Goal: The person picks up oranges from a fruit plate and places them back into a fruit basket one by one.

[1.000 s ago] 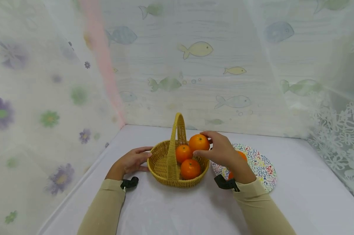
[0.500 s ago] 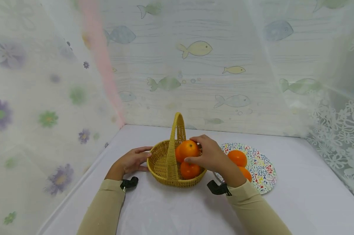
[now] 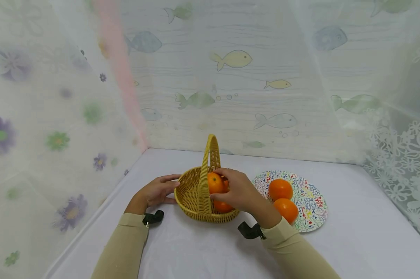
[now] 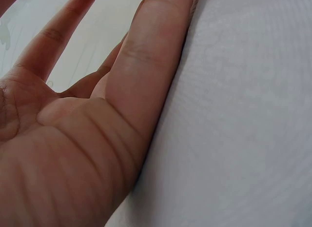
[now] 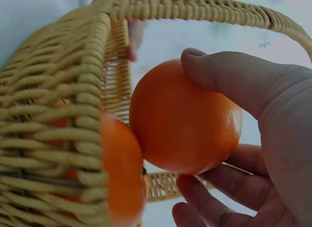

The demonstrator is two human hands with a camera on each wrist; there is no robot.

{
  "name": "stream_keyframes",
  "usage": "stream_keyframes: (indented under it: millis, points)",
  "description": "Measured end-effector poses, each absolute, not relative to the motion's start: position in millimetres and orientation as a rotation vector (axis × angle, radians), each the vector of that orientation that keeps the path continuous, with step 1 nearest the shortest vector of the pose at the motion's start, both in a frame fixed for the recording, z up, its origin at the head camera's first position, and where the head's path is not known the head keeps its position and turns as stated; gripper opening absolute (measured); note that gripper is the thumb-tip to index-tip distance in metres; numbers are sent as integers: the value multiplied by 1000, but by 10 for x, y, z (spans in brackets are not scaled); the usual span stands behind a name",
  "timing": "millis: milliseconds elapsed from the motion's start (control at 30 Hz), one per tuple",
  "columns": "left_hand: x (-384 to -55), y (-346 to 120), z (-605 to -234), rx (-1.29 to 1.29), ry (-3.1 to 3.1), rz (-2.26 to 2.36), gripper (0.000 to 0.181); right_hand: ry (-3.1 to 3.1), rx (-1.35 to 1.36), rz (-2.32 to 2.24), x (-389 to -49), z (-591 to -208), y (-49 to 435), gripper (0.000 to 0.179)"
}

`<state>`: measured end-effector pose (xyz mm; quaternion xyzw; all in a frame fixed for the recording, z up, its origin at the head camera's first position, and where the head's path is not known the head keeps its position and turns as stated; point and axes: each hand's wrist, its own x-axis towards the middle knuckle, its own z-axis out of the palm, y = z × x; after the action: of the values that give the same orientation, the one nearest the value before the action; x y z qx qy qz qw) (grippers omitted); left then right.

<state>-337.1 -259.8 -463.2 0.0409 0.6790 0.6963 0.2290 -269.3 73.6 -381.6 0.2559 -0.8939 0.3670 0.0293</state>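
A yellow wicker basket with a tall arched handle stands upright on the table. Between thumb and fingers, my right hand grips an orange just inside the basket's right half, beside the handle. Beneath it lies another orange; a further orange is mostly hidden behind my fingers. The right wrist view has the held orange against a lower orange. With fingers extended, my left hand rests against the basket's left side; its fingers look fairly straight in the left wrist view.
To the right, a round plate with multicoloured marks bears two oranges, a rear orange and a front orange. A white cloth covers the table. Printed curtains hang at the back and sides.
My right hand has carried the orange left and down, from above the basket's right rim to beside the handle. Both oranges on the plate have come into fuller view. The left hand stays put.
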Motion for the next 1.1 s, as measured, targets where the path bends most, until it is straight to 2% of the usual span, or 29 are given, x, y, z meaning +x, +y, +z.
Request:
stream_keyframes:
  millis: [200,833,1100]
  points:
    - [-3374,-2602,-4643,113,1873,1911,58,-2753,845,1143,-2701,-3878,675,61]
    - [-3379,-2604,-4638,115,1872,1900,63,-2766,938,859,-2716,-3995,609,62]
    - [-3373,-2608,-4635,117,1877,1895,64,-2773,964,798,-2728,-4043,588,57]
